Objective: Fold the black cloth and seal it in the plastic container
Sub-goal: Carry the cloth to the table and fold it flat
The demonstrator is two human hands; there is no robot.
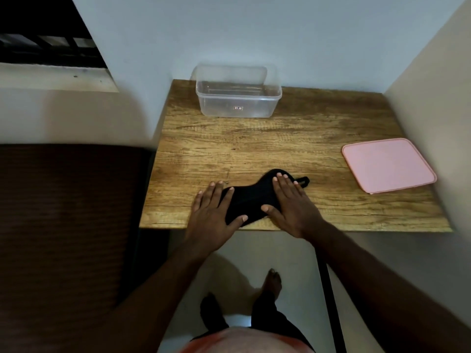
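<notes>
My left grip (213,212) and right grip (293,207) lie flat, fingers straight, pressing the cloth (248,200) at the table's (280,138) near edge.

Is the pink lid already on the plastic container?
No, the pink lid lies flat on the table at the right, apart from the open plastic container at the back.

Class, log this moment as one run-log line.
left hand: flat on black cloth | right hand: flat on black cloth | plastic container: open, back of table | pink lid: apart, right side
</notes>
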